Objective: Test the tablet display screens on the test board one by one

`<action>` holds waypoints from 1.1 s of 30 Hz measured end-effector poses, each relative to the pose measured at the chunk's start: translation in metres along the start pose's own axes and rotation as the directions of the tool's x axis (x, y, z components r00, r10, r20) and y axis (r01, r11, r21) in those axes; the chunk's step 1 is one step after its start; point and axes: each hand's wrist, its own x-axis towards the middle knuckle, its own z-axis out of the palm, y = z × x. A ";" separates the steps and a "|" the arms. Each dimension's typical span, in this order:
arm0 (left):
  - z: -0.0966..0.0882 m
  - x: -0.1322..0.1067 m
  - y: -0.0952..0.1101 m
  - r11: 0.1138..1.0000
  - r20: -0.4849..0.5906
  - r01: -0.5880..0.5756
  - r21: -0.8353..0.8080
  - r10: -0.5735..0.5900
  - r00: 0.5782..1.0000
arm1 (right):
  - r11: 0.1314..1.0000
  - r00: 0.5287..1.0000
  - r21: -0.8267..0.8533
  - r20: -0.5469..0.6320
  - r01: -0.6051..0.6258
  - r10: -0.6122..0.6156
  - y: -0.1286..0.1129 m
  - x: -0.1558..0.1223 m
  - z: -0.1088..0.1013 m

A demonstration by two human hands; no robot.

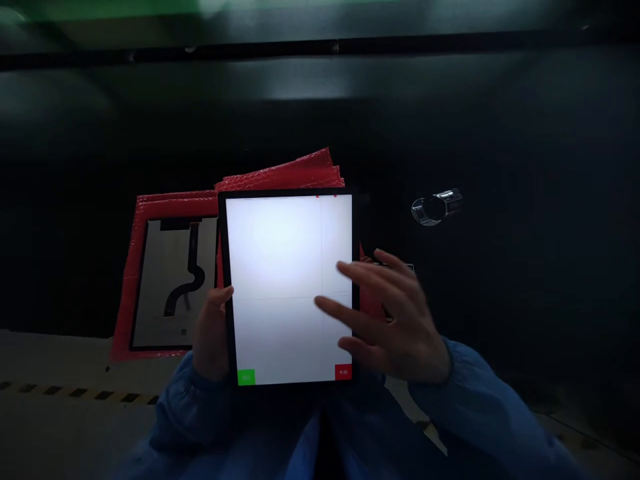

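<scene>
I hold a tablet (285, 280) with a bright white screen upright in front of me. A green button shows at its lower left corner and a red one at its lower right. My left hand (213, 333) grips the tablet's left edge, thumb on the bezel. My right hand (390, 313) hovers over the right side of the screen with fingers stretched out and spread, holding nothing. Both arms wear blue sleeves.
Behind the tablet lie red bubble-wrap bags (165, 207), one bearing a grey panel (170, 280) with a black flex cable. A small shiny metal part (435, 207) rests on the dark bench at right. A yellow-black striped floor line (75, 393) runs lower left.
</scene>
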 end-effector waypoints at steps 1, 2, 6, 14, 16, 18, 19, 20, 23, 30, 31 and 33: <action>-0.001 0.001 0.000 1.000 0.014 0.009 0.015 -0.009 1.000 | 1.000 0.999 -0.016 -0.038 -0.014 0.013 0.005 0.007 -0.006; -0.002 0.001 0.000 0.999 0.028 0.008 0.031 -0.009 1.000 | 0.998 0.995 -0.037 -0.083 -0.053 0.050 0.013 0.016 -0.012; -0.007 0.002 -0.002 0.999 0.087 -0.038 0.038 0.035 0.996 | 0.961 0.964 -0.079 -0.055 -0.266 0.262 0.054 0.053 -0.030; -0.003 0.002 -0.004 1.000 0.169 0.003 -0.030 0.002 0.986 | 0.954 0.974 -0.267 0.139 -0.138 0.179 0.065 0.090 -0.036; -0.003 0.003 -0.004 0.999 0.164 0.005 -0.038 0.001 0.986 | 0.989 0.986 -0.149 0.164 -0.020 0.044 0.052 0.092 -0.038; -0.003 0.003 -0.004 0.999 0.167 0.010 -0.048 -0.002 0.986 | 0.997 0.984 -0.059 0.173 0.042 -0.031 0.044 0.093 -0.041; -0.004 0.004 -0.004 0.998 0.173 0.014 -0.054 -0.004 0.985 | 0.997 0.988 -0.067 0.155 0.027 -0.016 0.043 0.093 -0.041; -0.004 0.004 -0.004 0.998 0.181 0.019 -0.057 -0.008 0.983 | 0.994 0.992 -0.106 0.125 -0.018 0.031 0.044 0.092 -0.041; -0.006 0.005 -0.005 0.998 0.204 0.033 -0.046 -0.023 0.979 | 0.958 0.979 -0.235 0.077 -0.167 0.189 0.056 0.090 -0.036; -0.009 0.006 -0.007 0.997 0.236 0.053 -0.064 -0.036 0.971 | 0.887 0.972 -0.428 0.071 -0.173 0.224 0.063 0.088 -0.027; -0.009 0.006 -0.007 0.996 0.242 0.059 -0.074 -0.039 0.969 | 0.883 0.973 -0.435 0.056 -0.176 0.222 0.061 0.088 -0.028; -0.009 0.006 -0.006 0.994 0.255 0.070 -0.087 -0.046 0.966 | 0.933 0.979 -0.323 0.072 -0.160 0.193 0.053 0.089 -0.031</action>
